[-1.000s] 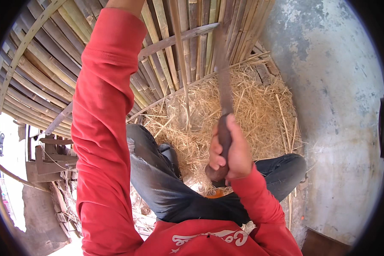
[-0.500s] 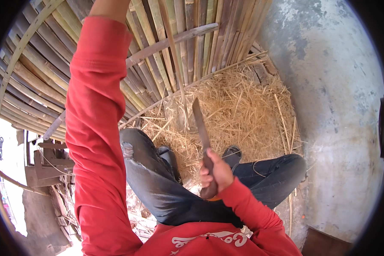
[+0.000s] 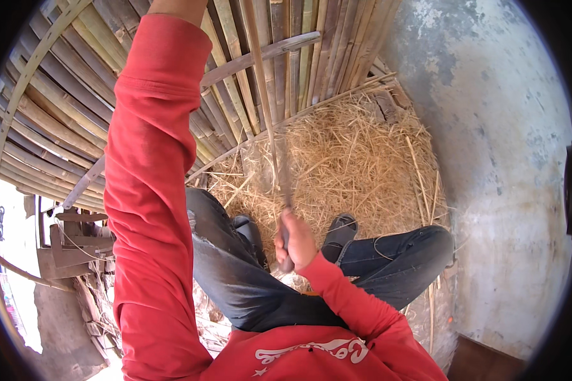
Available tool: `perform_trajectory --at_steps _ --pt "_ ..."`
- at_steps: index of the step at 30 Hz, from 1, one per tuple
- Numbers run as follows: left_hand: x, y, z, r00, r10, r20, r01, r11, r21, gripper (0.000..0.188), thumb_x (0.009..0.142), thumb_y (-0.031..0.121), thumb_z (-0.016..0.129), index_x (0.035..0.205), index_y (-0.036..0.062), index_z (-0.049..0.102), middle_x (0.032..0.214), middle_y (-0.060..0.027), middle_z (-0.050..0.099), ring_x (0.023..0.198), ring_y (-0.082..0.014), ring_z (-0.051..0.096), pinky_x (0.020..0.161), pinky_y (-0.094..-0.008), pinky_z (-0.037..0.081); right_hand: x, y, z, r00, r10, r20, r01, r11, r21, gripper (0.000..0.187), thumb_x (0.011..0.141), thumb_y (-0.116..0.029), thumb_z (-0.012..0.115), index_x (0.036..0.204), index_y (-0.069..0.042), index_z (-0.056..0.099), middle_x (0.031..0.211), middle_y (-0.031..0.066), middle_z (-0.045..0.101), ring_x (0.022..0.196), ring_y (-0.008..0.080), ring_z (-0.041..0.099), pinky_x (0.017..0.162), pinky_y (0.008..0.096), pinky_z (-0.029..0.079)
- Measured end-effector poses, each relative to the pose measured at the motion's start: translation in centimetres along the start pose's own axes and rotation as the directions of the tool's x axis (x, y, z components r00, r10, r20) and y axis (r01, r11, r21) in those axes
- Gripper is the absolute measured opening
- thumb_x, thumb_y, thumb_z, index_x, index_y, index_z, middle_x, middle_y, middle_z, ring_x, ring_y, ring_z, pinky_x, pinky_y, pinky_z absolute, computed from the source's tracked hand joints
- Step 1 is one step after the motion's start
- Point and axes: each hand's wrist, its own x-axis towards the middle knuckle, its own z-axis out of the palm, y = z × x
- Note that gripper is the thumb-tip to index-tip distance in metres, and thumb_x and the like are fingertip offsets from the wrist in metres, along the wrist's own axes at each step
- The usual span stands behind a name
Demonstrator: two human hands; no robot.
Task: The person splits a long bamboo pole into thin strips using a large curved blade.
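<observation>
My right hand (image 3: 299, 240), in front of my lap, is wrapped round the handle of a long-bladed machete (image 3: 286, 184). Its blade points away from me, smeared by motion, and lies against or just beside the lower part of a thin bamboo strip (image 3: 264, 89). That strip runs down from the upper edge to the straw-like shavings. My left arm (image 3: 152, 178) in its red sleeve is stretched far forward. Only the wrist shows at the upper edge; the left hand itself is cut off, so its grip is hidden.
A slatted bamboo panel (image 3: 292, 70) with a wooden crosspiece (image 3: 260, 58) rises ahead. Pale bamboo shavings (image 3: 362, 165) cover the ground between my bent legs and the panel. A weathered grey wall (image 3: 502, 190) stands at the right, stacked wood (image 3: 76, 244) at the left.
My right hand has moved left and slightly forward, bringing the machete blade to the bamboo strip. My left arm and the strip's upper part have shifted a little right.
</observation>
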Motion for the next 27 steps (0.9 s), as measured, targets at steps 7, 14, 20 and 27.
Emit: perform_trajectory --at_steps 7,14,20,27 --pt "-1.7 0.5 0.4 0.995 -0.029 0.097 0.034 0.998 -0.047 0.066 0.105 0.048 0.039 0.062 -0.0002 0.052 0.053 -0.0087 0.046 0.054 -0.0217 0.049 0.058 -0.0417 0.04 1.2 3.4 -5.3 0.924 0.368 -0.101 -0.356 0.926 0.124 0.048 0.097 -0.058 0.052 0.09 -0.011 0.05 0.061 0.0007 0.047 0.043 0.0132 0.042 0.043 0.0333 0.039" --pt "-1.0 2.1 -1.5 0.943 -0.289 0.164 0.323 0.913 -0.251 0.061 0.105 0.042 0.045 0.06 0.0021 0.053 0.053 -0.0029 0.05 0.053 -0.016 0.053 0.056 -0.0379 0.043 -0.8 -5.9 -0.4 0.982 -0.191 -0.005 0.191 0.98 0.048 0.041 0.102 -0.045 0.049 0.086 -0.007 0.048 0.061 0.0047 0.048 0.04 0.0137 0.046 0.037 0.0297 0.04" --pt "-0.8 0.9 -1.0 0.984 -0.153 0.089 0.161 0.982 -0.096 0.06 0.104 0.042 0.046 0.062 0.0004 0.055 0.055 -0.0045 0.052 0.054 -0.0164 0.049 0.056 -0.0378 0.041 -2.5 -6.6 1.1 0.932 -0.362 0.021 0.362 0.932 0.017 0.04 0.104 -0.043 0.046 0.088 -0.007 0.049 0.059 0.005 0.048 0.04 0.0132 0.048 0.036 0.0275 0.039" --pt "-0.7 0.5 -1.0 0.993 -0.119 0.027 0.122 0.975 -0.188 0.059 0.104 0.042 0.044 0.063 0.0018 0.054 0.056 -0.004 0.048 0.057 -0.0142 0.046 0.058 -0.0374 0.039 -0.1 4.7 -3.5 0.964 0.256 -0.069 -0.261 0.963 -0.07 0.049 0.098 -0.058 0.049 0.088 -0.009 0.05 0.061 0.0019 0.047 0.042 0.0135 0.044 0.042 0.0315 0.04"
